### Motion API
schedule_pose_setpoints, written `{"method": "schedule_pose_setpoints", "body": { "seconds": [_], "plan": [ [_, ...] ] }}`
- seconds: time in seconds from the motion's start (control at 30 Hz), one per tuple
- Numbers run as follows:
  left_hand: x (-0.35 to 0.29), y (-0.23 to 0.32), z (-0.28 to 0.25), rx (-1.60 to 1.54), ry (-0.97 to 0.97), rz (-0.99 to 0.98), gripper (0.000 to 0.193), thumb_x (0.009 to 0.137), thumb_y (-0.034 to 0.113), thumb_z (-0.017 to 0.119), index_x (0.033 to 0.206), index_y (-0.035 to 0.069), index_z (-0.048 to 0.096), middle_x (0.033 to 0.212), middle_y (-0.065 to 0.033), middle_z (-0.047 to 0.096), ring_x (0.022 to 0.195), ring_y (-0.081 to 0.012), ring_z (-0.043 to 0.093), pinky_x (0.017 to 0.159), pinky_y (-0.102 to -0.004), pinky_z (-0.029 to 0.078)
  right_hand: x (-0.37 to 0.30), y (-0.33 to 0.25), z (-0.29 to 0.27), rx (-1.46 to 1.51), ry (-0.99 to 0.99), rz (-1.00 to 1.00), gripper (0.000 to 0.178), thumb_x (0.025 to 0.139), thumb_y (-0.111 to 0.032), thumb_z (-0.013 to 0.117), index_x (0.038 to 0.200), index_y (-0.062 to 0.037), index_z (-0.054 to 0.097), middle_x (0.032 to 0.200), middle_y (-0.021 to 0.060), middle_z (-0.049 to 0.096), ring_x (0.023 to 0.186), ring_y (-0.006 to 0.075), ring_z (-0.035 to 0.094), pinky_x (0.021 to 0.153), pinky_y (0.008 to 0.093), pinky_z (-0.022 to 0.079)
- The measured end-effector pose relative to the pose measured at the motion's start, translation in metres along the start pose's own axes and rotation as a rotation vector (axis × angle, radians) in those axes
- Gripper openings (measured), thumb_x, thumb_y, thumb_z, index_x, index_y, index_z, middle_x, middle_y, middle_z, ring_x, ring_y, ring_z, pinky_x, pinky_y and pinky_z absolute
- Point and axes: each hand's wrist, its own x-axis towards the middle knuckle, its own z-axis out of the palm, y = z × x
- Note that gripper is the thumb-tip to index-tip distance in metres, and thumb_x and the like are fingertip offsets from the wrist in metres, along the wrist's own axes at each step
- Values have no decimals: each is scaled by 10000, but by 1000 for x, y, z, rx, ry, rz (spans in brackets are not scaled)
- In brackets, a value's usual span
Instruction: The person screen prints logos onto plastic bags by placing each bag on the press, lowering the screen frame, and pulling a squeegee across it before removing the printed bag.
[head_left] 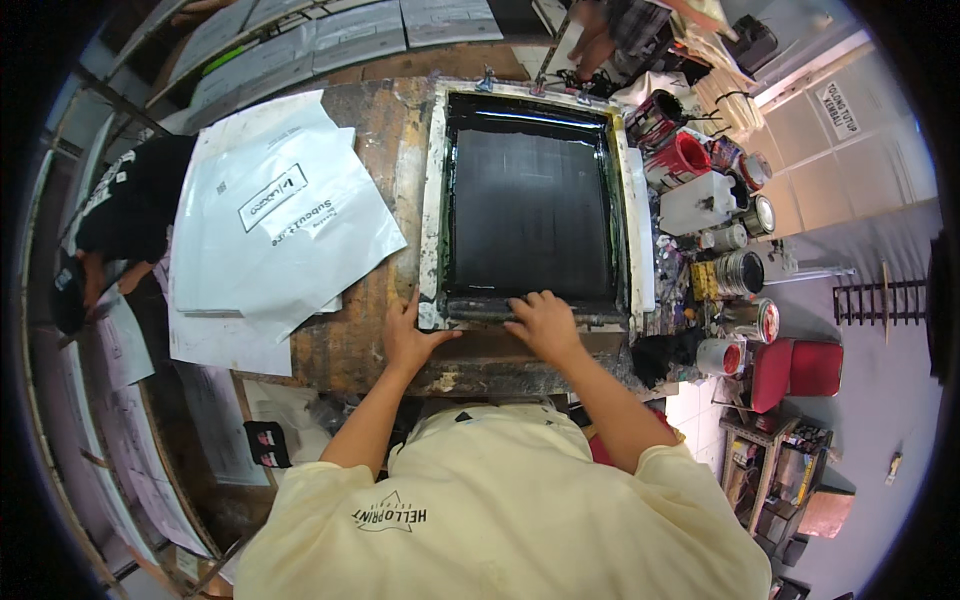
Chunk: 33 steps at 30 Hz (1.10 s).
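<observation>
A screen printing frame (437, 200) with a pale, ink-stained border lies on the worn wooden table in front of me. Black ink coats its dark mesh (530, 205). At its near left corner is my left hand (408, 338), open, with the thumb stretched to the right and the fingers along the outer side. My right hand (546, 325) is closed over the near rail, its fingertips reaching inside and its thumb nearer to me. A dark bar, perhaps a squeegee (475, 305), lies along that near edge; the hand partly covers it.
Printed white plastic bags (290, 210) are stacked left of the frame. Paint cans and tubs crowd the right side, with a red bucket (685, 155) and a white jerrycan (697, 203). A co-worker in black (135, 195) bends at a rack on the left. A red chair (800, 370) stands at right.
</observation>
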Motion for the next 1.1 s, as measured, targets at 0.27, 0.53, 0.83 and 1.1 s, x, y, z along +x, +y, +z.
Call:
{"method": "schedule_pose_setpoints", "body": {
  "seconds": [0.27,0.53,0.83,1.1],
  "plan": [
    [-1,-9,6,34,22,29,1044,479,440,1042,1365,27,678,1051,-104,566,966,-297,573,834,-424,504,123,64,2,-84,228,-93,514,817,-312,849,1262,-118,680,1070,97,625,1028,339,610,876,494,536],
    [-3,-8,3,-177,-6,-37,1161,464,383,1052,1484,48,610,1109,-125,644,1018,-301,619,898,-418,521,327,162,-52,-123,250,-145,347,940,-468,716,1027,-137,659,983,86,681,951,336,690,762,503,573],
    [-5,13,-26,-432,-138,-199,908,617,133,1006,1415,-49,612,1127,-146,783,1024,-216,734,928,-367,562,322,170,-60,-173,342,-160,347,948,-473,709,1080,-153,681,955,97,672,940,331,693,731,484,577],
    [-7,30,-38,-634,-113,-208,764,704,63,970,1381,-44,633,1109,-89,777,974,-148,709,874,-324,574,101,48,-46,-96,206,-98,359,890,-400,788,1091,-140,642,1015,114,664,965,338,682,716,466,590]
  ]
}}
